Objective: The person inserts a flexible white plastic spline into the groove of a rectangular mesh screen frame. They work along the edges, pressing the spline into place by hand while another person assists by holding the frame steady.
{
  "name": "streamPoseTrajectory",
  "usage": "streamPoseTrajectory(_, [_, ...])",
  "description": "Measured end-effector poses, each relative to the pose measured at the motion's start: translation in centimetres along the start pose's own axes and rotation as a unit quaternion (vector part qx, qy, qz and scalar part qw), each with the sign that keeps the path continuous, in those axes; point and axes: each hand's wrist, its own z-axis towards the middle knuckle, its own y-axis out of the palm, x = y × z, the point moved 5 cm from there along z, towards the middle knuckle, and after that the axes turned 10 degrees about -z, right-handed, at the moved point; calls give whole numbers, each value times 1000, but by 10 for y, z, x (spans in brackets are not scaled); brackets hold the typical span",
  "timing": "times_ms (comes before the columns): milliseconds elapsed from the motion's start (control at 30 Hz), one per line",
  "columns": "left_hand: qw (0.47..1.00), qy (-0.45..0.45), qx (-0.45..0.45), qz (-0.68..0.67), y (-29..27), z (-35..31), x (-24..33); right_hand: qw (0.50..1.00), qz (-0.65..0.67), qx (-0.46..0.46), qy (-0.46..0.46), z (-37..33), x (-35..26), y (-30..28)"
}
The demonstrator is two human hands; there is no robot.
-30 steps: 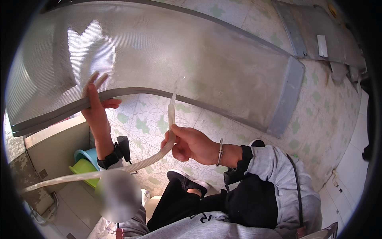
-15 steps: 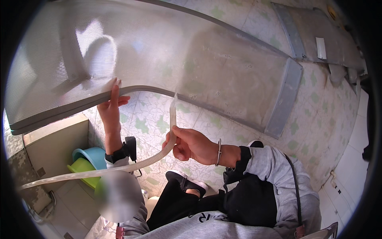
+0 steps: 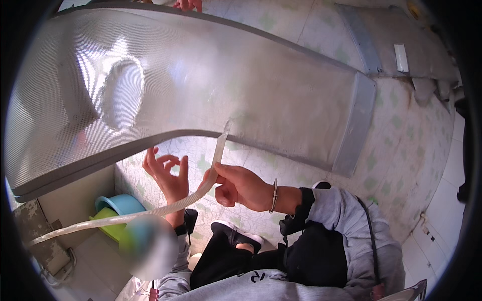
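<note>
My right hand [image 3: 243, 186] pinches a pale ribbed hose [image 3: 173, 206] a little below its end. From that end clear water runs onto the near edge of a long mesh screen [image 3: 296, 95] with a grey border. My left hand [image 3: 170, 175] is open, its fingers spread and curved, just below the screen's near edge and apart from the hose. The screen stretches across the upper view, and its far right part looks wet against the floor. Another person's hand [image 3: 188, 4] is at the far edge, partly cut off.
A second mesh piece [image 3: 406, 45] with a grey strip lies on the patterned tile floor [image 3: 396, 130] at the far right. At lower left a blue basin [image 3: 123, 203] and a green basin [image 3: 104, 223] stand beside a boxy ledge [image 3: 75, 200]. My shoe [image 3: 236, 236] is below.
My left hand has come off the screen's edge and moved right and nearer me. The screen's left part has shifted nearer. Another person's hand has appeared at its far edge.
</note>
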Motion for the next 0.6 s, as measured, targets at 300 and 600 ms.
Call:
streamPoseTrajectory(300, [978,-6,90,-190,-3,-1,22,1000,-13,13,20,-3,-4,0])
streamPoseTrajectory(600, [929,-9,-138,-343,-9,-19,60,999,-4,46,-18,-5,-16,10])
